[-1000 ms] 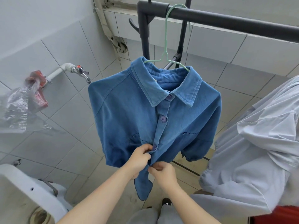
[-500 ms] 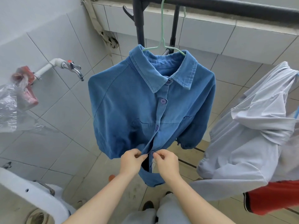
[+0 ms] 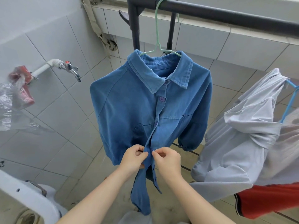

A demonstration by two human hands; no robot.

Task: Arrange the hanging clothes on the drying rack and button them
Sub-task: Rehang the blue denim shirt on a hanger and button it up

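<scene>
A blue denim shirt [image 3: 129,110] hangs on a pale green hanger [image 3: 157,38] from the black rail of the drying rack [image 3: 226,13]. Its upper purple buttons [image 3: 162,99] are fastened down the placket. My left hand [image 3: 133,159] pinches the left edge of the placket low on the shirt. My right hand [image 3: 168,160] pinches the right edge beside it, at a small purple button. The two hands almost touch. Below them the shirt front hangs open.
A pale grey garment [image 3: 242,143] on a blue hanger [image 3: 289,101] hangs to the right, with a red garment [image 3: 267,199] beneath it. A tap [image 3: 71,70] and a plastic bag [image 3: 14,102] are on the tiled wall at left. A white basin [image 3: 29,201] stands at lower left.
Both hands have moved lower down the placket from the button they worked a second ago. The shirt hangs slightly farther right and lower in view.
</scene>
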